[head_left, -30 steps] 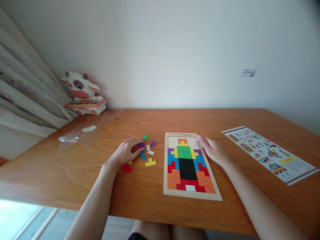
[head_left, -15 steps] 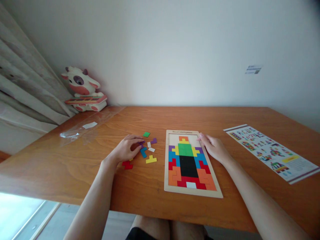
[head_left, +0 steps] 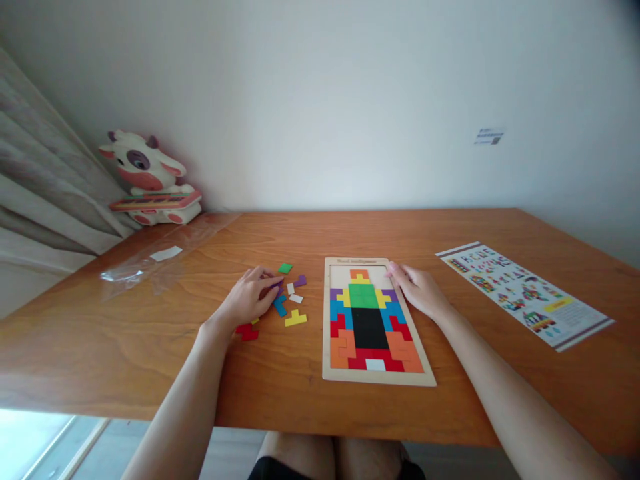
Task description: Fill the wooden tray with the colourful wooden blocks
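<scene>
My left hand [head_left: 251, 295] hovers low over loose puzzle pieces on the left, its thumb and fingertips closed around a purple puzzle piece [head_left: 279, 288] that they mostly hide. Close by lie a blue piece [head_left: 280, 306], a yellow piece [head_left: 296, 319], a green piece [head_left: 285, 268], another purple piece [head_left: 300, 281] and two small white pieces. A red piece [head_left: 247, 332] sits below the wrist. To the right is a wooden puzzle board [head_left: 327, 373], partly filled with colourful pieces, its top part bare around an orange one. My right hand [head_left: 415, 288] grips the board's upper right rim.
An instruction sheet [head_left: 525, 293] lies at the right of the wooden table [head_left: 280, 373]. Clear plastic wrapping [head_left: 145, 267] lies at the left, before a cow-shaped toy keyboard [head_left: 155, 200] by the curtain [head_left: 45, 173]. A wall [head_left: 320, 120] closes off the back.
The whole view has shifted slightly, so things appear further left. My left hand stays at the loose pieces with the purple piece at its fingertips; my right hand still holds the board's rim.
</scene>
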Demonstrator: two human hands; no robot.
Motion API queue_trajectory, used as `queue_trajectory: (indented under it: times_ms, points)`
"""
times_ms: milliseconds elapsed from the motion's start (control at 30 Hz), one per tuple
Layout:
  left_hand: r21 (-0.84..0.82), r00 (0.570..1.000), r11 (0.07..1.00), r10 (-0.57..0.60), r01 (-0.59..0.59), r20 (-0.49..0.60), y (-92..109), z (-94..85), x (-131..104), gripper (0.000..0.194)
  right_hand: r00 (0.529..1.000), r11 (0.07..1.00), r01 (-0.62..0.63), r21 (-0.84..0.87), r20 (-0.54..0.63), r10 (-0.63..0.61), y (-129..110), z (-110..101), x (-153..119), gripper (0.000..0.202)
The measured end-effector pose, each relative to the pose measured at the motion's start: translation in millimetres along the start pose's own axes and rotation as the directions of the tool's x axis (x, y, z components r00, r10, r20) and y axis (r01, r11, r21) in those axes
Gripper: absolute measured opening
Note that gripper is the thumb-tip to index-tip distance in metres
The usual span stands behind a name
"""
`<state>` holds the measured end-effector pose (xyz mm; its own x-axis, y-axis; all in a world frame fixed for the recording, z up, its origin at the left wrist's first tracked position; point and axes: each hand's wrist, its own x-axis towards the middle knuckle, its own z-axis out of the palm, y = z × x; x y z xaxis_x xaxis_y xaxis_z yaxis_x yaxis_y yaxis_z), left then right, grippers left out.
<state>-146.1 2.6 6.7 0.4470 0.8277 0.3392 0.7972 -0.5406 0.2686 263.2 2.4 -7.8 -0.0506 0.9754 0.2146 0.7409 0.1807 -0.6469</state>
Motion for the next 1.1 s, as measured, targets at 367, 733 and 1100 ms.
queue_trajectory:
  times_ms: [367,733,1100]
  points:
    - [-0.098,0.972,0.968,-0.233,0.230,-0.017,5,4.5,3,0.037,1.000,1.000,-0.012,0.000,0.007,0.012,-4,-2,-1,0.069]
    - [-0.216,0.937,0.917,-0.349,0.335,-0.026,6,7.9,6,0.028,1.000,1.000,-0.026,0.001,0.006,0.026,-5,-2,-2,0.071]
    - [-0.525,0.846,0.767,-0.511,0.369,-0.152,7,-0.8,8,0.027,1.000,1.000,-0.013,-0.006,0.007,0.013,-4,-3,-2,0.070]
